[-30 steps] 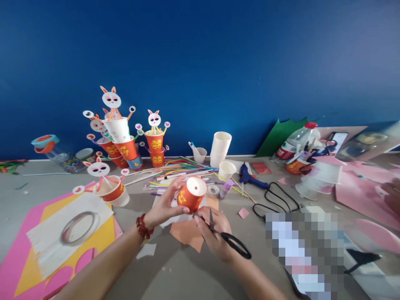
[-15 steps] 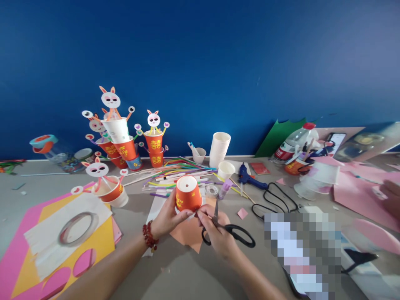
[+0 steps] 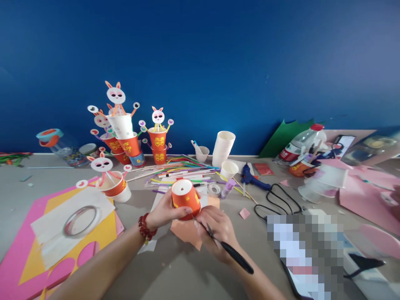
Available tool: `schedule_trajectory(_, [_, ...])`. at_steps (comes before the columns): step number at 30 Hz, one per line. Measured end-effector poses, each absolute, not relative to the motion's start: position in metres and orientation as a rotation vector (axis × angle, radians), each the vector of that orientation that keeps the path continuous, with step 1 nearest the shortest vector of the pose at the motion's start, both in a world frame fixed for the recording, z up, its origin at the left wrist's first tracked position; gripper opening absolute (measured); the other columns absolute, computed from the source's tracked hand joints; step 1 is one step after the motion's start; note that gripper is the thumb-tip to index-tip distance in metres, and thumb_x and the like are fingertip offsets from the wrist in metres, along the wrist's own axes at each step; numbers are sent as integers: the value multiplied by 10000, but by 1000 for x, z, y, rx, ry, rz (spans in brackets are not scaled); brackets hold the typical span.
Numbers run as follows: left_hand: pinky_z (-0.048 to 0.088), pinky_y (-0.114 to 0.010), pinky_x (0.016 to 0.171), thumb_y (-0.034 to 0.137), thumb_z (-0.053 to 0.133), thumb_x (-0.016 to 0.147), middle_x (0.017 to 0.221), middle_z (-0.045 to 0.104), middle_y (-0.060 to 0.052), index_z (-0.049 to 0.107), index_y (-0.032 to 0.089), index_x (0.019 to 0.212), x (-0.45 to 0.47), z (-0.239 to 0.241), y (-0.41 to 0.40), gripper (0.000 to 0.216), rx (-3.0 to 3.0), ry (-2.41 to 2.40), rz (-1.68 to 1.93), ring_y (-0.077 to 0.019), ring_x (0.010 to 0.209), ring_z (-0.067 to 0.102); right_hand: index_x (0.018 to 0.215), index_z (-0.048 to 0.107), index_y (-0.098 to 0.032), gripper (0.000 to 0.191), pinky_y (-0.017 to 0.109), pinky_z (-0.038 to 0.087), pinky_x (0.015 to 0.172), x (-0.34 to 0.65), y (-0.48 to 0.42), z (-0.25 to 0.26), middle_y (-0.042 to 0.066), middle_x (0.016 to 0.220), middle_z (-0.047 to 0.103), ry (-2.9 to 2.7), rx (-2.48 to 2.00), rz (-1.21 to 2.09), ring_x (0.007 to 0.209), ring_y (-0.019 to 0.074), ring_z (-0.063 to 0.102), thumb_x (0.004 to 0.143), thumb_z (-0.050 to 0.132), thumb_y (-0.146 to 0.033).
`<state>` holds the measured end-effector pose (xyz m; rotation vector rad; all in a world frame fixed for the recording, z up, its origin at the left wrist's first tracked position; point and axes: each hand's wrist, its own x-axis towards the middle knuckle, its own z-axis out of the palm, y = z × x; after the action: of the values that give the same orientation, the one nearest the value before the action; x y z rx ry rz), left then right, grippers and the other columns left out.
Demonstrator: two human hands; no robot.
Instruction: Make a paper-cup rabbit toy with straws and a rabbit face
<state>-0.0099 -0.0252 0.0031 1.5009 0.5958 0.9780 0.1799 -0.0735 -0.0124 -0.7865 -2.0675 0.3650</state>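
Left hand (image 3: 162,212) grasps the upturned orange paper cup (image 3: 185,198) near centre of the grey table (image 3: 175,266), now tipped lower than before, as right hand (image 3: 215,227) (fingers clenched) brings black-handled scissors (image 3: 229,250) against its rim, so cutting looks underway.

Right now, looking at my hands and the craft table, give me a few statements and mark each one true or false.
1. The left hand holds an upside-down orange paper cup. True.
2. The right hand holds a blue glue gun. False: it holds black-handled scissors; the blue glue gun lies on the table.
3. The cup's white base has a small hole. True.
4. A stack of white paper cups stands beside the wall. True.
5. The left wrist is bare. False: it wears a red bead bracelet.
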Motion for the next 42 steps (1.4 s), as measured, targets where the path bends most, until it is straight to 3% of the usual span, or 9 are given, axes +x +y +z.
schedule_trajectory(4, [523, -383, 816, 419, 742, 752, 1065, 666, -122, 617, 156, 1085, -2, 0, -32, 443, 1550, 676, 1090, -267, 933, 636, 772, 575, -195, 200, 300, 386, 633, 179, -77, -16, 40, 691, 608, -1970, -885, 533, 654, 175, 539, 932, 455, -184])
schedule_trajectory(10, [485, -494, 948, 350, 773, 713, 1145, 652, -136, 573, 196, 1174, 0, -15, -33, 525, 1740, 691, 1359, -319, 1095, 605, 688, 589, -183, 287, 234, 362, 514, 166, -80, -25, -12, 586, 533, -1208, -1019, 1406, 530, 118, 472, 905, 538, -364])
schedule_trajectory(14, [486, -517, 955, 422, 777, 699, 1152, 655, -132, 572, 217, 1185, 3, -22, -37, 566, 1685, 731, 1435, -332, 1115, 598, 682, 582, -177, 277, 227, 349, 504, 161, -78, -27, -7, 598, 564, -995, -981, 1558, 511, 105, 454, 874, 569, -376])
schedule_trajectory(19, [463, -505, 990, 435, 723, 764, 1141, 676, -129, 601, 211, 1180, 9, -34, -42, 487, 1361, 677, 1392, -342, 1145, 587, 695, 575, -191, 288, 249, 367, 568, 172, -79, -23, -6, 629, 526, -1454, -1139, 1215, 603, 139, 494, 913, 508, -368])
schedule_trajectory(24, [494, -482, 936, 755, 420, 817, 1231, 636, -149, 627, 197, 1156, 7, -24, -36, 685, 1177, 508, 1356, -362, 1188, 557, 698, 513, -206, 275, 268, 368, 612, 179, -76, -21, -5, 655, 499, -1699, -1112, 779, 641, 152, 500, 952, 447, -288])
schedule_trajectory(30, [517, -420, 860, 474, 611, 847, 1319, 582, -176, 635, 166, 1155, -20, 9, -20, 436, 1129, 439, 940, -361, 1164, 575, 727, 498, -214, 223, 275, 362, 614, 181, -74, -13, 4, 675, 525, -1870, -993, 527, 634, 161, 500, 943, 446, -199])
schedule_trajectory(36, [496, -391, 859, 610, 471, 896, 1264, 605, -170, 629, 156, 1107, -38, 6, -6, 525, 1109, 477, 762, -313, 1096, 616, 742, 519, -219, 233, 288, 384, 615, 180, -74, -7, 25, 675, 562, -1921, -992, 406, 632, 176, 528, 954, 430, -177])
schedule_trajectory(39, [489, -371, 849, 533, 591, 839, 1278, 591, -155, 591, 168, 1135, -42, 7, -5, 470, 1109, 516, 696, -293, 1079, 621, 770, 551, -217, 226, 290, 408, 622, 182, -71, -8, 42, 691, 604, -2016, -946, 321, 639, 180, 548, 957, 433, -170])
schedule_trajectory(42, [441, -418, 957, 397, 714, 720, 1355, 538, -137, 514, 207, 1262, -46, 12, -7, 608, 1156, 455, 609, -312, 1212, 543, 791, 575, -213, 208, 286, 425, 644, 184, -69, -9, 60, 737, 652, -2082, -932, 280, 675, 182, 576, 953, 454, -161])
